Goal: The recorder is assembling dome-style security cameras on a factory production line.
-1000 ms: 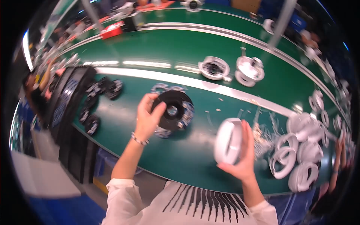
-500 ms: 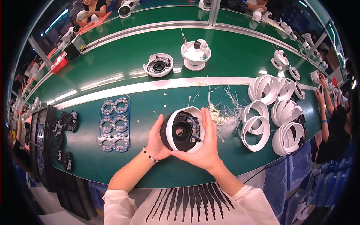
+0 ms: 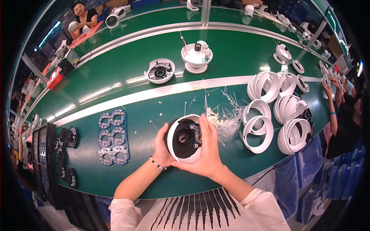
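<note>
Between my two hands, above the near table, is a round camera housing part, a white ring shell with a black round insert [image 3: 178,142] inside. A small curved blue circuit board [image 3: 197,135] sits at the insert's right side. My left hand [image 3: 162,149] wraps the shell's left side, a beaded bracelet on its wrist. My right hand [image 3: 210,152] grips the right side, fingers stretched up along the rim and thumb across the lower edge. The palms hide the shell's underside.
Left of my hands lies a panel of blue circuit boards [image 3: 113,138], beside black inserts [image 3: 69,136] and a dark rack [image 3: 40,150]. White shell rings [image 3: 258,134] are stacked at right, near loose white cable bits [image 3: 221,119]. Two housing assemblies [image 3: 196,57] stand on the far belt. Other people work beyond.
The whole view has shifted slightly. Both hands keep hold of the housing part, which has turned a little, its right rim now more covered by my right fingers.
</note>
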Demonstrator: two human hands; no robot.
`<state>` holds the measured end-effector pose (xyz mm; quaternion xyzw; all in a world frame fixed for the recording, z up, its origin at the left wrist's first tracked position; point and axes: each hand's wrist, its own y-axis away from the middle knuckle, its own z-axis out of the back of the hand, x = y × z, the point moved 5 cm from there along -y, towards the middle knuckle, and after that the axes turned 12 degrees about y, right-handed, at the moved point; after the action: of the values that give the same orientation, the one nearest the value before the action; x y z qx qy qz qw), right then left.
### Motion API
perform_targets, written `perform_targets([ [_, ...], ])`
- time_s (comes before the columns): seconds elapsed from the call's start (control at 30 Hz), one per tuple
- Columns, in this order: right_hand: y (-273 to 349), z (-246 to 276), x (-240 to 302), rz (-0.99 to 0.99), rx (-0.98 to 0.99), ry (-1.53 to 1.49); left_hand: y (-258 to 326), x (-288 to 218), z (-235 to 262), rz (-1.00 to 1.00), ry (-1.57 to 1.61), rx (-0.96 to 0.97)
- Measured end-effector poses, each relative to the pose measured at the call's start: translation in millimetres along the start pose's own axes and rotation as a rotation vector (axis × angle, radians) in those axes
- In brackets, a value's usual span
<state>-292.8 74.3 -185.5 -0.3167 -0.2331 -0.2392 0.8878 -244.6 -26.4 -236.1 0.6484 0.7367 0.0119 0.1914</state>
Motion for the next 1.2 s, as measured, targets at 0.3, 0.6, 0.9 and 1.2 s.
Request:
perform_targets([
  [0.3, -10, 6, -5, 0.045, 0.067, -0.093, 0, -2, -7, -0.07, -0.112, 0.08],
  [0.6, -23, 29, -13, 0.148, 0.027, -0.078, -15, 5, -17, -0.091, -0.168, 0.183],
  [0.9, -32, 16, 20, 0.197, -0.018, 0.084, -6, -7, -22, -0.064, -0.052, 0.219],
  [1.2, -17, 6, 26, 0.115, -0.024, 0.196, -5, 13, 12, -0.056, 0.061, 0.303],
])
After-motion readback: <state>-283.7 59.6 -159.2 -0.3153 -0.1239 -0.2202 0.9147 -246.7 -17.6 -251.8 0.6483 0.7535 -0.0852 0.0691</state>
